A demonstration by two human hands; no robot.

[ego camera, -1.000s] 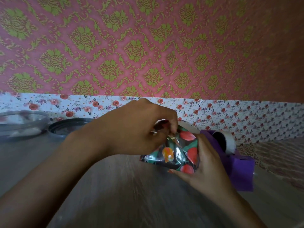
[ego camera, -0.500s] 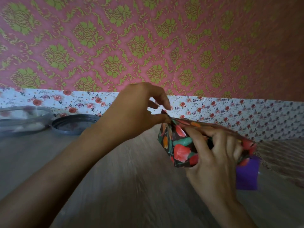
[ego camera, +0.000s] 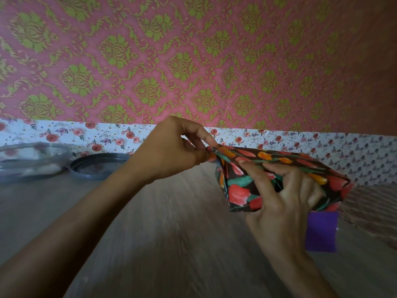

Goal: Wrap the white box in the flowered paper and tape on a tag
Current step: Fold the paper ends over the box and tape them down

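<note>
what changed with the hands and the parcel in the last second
The wrapped box was turned and raised, long side now up. The right hand shifted from cupping it below to gripping its front; the left hand moved off the top to pinch the flowered paper at the left corner. The purple tape dispenser is now mostly hidden behind it. Bowl and lid stayed put.

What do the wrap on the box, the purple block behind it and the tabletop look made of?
Wrap: glossy printed paper, sharp creases and slight sheen. Purple block: likely matte plastic, flat even colour. Tabletop: wood or wood-look laminate, grey grain streaks.
</note>
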